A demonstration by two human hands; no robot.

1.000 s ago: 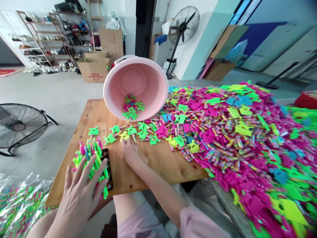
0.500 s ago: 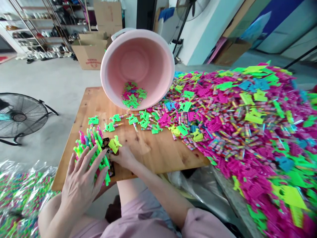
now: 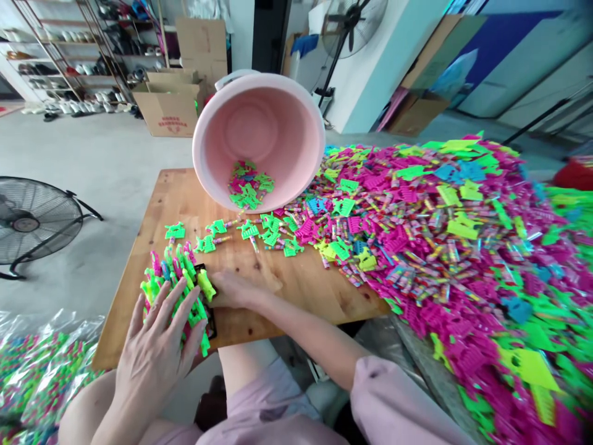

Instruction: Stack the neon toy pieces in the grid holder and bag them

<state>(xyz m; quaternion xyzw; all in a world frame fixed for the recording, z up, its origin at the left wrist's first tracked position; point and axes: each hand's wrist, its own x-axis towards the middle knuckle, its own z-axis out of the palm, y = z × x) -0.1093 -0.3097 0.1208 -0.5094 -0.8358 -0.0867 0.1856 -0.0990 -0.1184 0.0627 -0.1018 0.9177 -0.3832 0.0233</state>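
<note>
Right hand (image 3: 235, 291) shifted left, grip pinching yellow toy (image 3: 206, 285) at black rack (image 3: 212, 326); left hand (image 3: 155, 352) spread over toys (image 3: 172, 287).

Bright, even indoor light, with only soft shadows

Faint shading inside the tilted pink bucket (image 3: 258, 142), white glare along the crumpled plastic bag (image 3: 46, 327) at near left, smeared blur across the colourful plastic pieces (image 3: 523, 364) at near right, and strong wide-angle bowing in the far shelving (image 3: 69, 55) and the wall (image 3: 370, 80) toward the frame's edges.
</note>
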